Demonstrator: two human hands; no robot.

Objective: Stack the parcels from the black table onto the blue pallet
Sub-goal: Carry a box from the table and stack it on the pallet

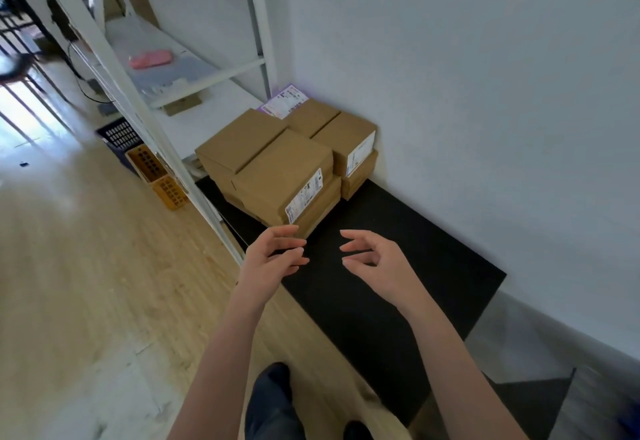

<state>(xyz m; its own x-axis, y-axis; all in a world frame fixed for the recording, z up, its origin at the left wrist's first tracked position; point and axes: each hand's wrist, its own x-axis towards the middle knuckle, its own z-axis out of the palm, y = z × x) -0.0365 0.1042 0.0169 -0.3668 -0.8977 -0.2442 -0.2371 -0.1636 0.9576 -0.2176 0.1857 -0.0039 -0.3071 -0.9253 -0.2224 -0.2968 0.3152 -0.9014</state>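
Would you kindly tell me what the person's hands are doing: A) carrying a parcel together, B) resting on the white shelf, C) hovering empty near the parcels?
C: the left hand and right hand hold nothing, fingers relaxed above the black table, in front of the stacked parcels.

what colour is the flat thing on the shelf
The flat thing is pink, best seen in the head view.

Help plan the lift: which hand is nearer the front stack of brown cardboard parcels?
Likely left hand: fingertips beside the front stack of brown cardboard parcels; right hand hangs apart over the black table.
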